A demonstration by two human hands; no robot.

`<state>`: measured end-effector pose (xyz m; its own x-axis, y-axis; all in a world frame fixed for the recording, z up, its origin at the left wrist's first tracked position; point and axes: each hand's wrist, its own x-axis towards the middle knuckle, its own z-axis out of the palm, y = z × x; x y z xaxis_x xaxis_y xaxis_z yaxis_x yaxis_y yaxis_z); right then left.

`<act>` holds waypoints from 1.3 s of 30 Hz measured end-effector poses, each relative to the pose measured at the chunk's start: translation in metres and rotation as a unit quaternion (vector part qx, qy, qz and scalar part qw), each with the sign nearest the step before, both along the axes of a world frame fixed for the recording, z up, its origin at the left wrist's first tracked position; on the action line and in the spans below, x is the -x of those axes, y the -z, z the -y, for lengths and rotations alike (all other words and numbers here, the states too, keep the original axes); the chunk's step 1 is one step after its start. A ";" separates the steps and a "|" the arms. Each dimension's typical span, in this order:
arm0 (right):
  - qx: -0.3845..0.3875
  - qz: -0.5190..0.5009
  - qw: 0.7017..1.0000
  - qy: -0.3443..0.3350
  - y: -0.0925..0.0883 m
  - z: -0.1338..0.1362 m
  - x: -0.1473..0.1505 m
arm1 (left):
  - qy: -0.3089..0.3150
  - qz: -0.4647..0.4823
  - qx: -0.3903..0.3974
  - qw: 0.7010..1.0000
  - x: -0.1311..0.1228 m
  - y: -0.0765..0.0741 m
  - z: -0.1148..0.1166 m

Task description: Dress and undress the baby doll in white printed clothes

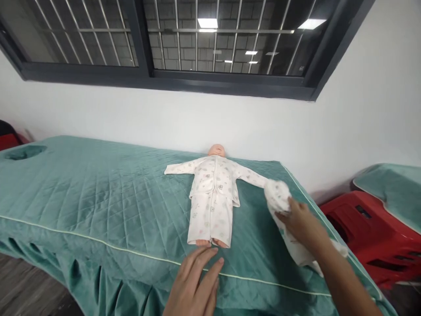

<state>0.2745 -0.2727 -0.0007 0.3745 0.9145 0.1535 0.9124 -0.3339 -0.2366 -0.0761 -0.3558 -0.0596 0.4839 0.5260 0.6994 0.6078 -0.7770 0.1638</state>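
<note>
A baby doll [215, 184] lies on its back on the green bed, dressed in a white printed jacket and trousers. Its arms are spread wide, and its feet are mostly covered by the trouser legs. My left hand [194, 283] is just below the doll's feet at the bed's near edge, fingers stretched out and holding nothing. To the doll's right, my right hand [301, 221] grips a white printed baby garment [278, 197], bunched at the top and hanging down over the bed. Its exact kind is unclear. The garment's upper end is beside the doll's sleeve cuff.
The quilted green bed cover [115, 197] has a face hole [24, 152] at the far left. Behind the bed stands a white wall [158, 116] with a dark-framed barred window [226, 81]. Red plastic stools [365, 237] are at the right, with green cloth above.
</note>
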 end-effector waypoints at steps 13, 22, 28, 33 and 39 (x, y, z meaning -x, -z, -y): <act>-0.249 0.034 0.962 -0.104 0.031 -0.025 0.096 | -0.106 0.194 0.147 0.964 -0.015 -0.040 -0.208; -0.208 -0.354 0.896 -0.170 0.019 -0.198 0.135 | -0.044 0.169 0.288 0.942 -0.071 -0.063 -0.340; -0.214 -0.391 0.853 -0.271 0.032 -0.224 0.134 | -0.036 0.170 0.281 0.944 -0.068 -0.048 -0.340; -0.203 -0.375 0.864 -0.268 0.031 -0.218 0.133 | -0.045 0.166 0.305 0.937 -0.068 -0.045 -0.343; -0.184 -0.353 0.876 -0.272 0.027 -0.219 0.135 | -0.048 0.176 0.306 0.934 -0.068 -0.044 -0.342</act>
<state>0.1398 -0.0538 -0.0282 0.0191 0.9241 0.3817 0.4960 0.3227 -0.8062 -0.0076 -0.0138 -0.0154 0.2108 0.9088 0.3601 0.4946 -0.4169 0.7626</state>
